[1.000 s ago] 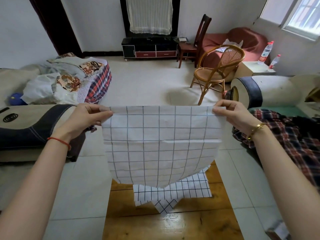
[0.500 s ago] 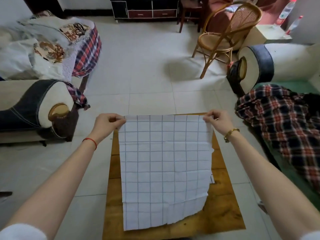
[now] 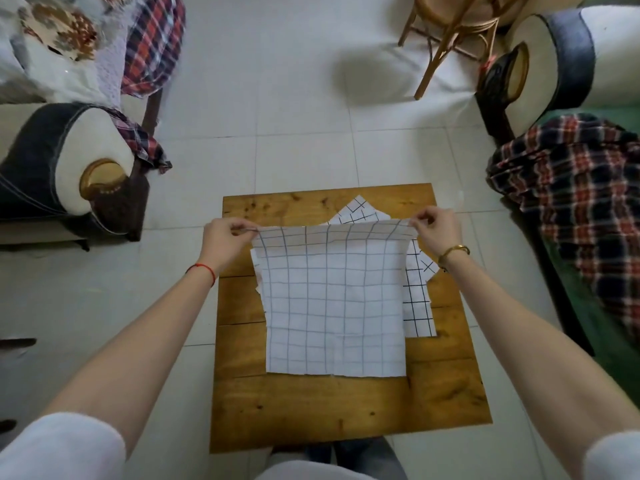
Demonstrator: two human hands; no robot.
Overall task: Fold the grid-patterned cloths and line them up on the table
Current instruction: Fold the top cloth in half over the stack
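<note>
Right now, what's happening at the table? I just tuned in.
A person is working on a pale grid-patterned cloth spread over the wooden table. The left hand and right hand each pinch one of its far corners, lifting that edge slightly while the rest lies flat. A second cloth with darker grid lines lies partly beneath it, showing at the far and right sides. No finished fold is visible yet.

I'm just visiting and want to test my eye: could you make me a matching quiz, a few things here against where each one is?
Things:
1. grey-lined cloth
2. black-lined cloth
3. red string
4. gold bangle

Places:
A. on the right wrist
B. partly under another cloth
C. far corners pinched by both hands
D. on the left wrist

Pairs: 1-C, 2-B, 3-D, 4-A
</note>
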